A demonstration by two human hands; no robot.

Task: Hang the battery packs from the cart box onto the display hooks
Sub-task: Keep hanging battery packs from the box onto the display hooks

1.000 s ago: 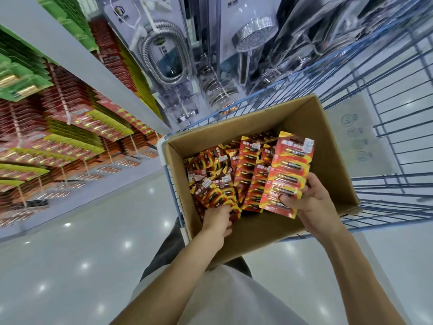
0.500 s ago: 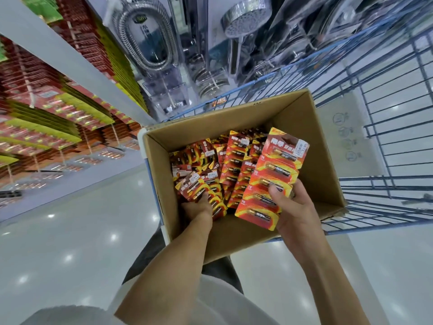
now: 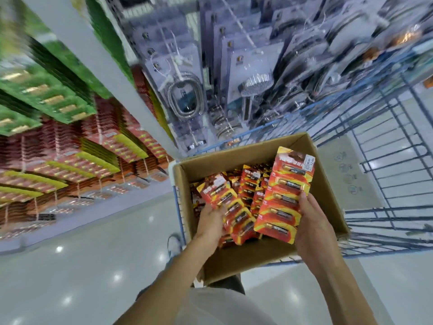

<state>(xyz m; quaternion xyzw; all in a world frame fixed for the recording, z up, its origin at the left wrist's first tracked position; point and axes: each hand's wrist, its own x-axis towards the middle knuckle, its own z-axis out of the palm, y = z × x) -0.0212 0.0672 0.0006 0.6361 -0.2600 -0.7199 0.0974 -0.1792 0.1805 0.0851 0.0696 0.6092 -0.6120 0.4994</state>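
Note:
An open cardboard box [image 3: 328, 184] sits in a blue wire cart and holds several red-and-yellow battery packs [image 3: 248, 181]. My right hand [image 3: 311, 221] grips a long strip of battery packs [image 3: 284, 198] from its right edge, lifted above the box. My left hand [image 3: 212, 221] holds a second strip of packs [image 3: 226, 200] by its lower left side, raised partly out of the pile. On the left, display hooks [image 3: 56, 167] carry rows of red, yellow and green battery cards.
The blue wire cart [image 3: 386, 174] surrounds the box on the right and behind. Packaged shower heads and hoses [image 3: 255, 85] hang beyond the cart. A white shelf upright [image 3: 121, 73] separates them from the battery display. Glossy floor [image 3: 82, 266] lies to the left.
My left hand has taken hold of a strip of packs and lifted it from the pile. The right hand raised its strip higher. The view swung toward the display, blurring it.

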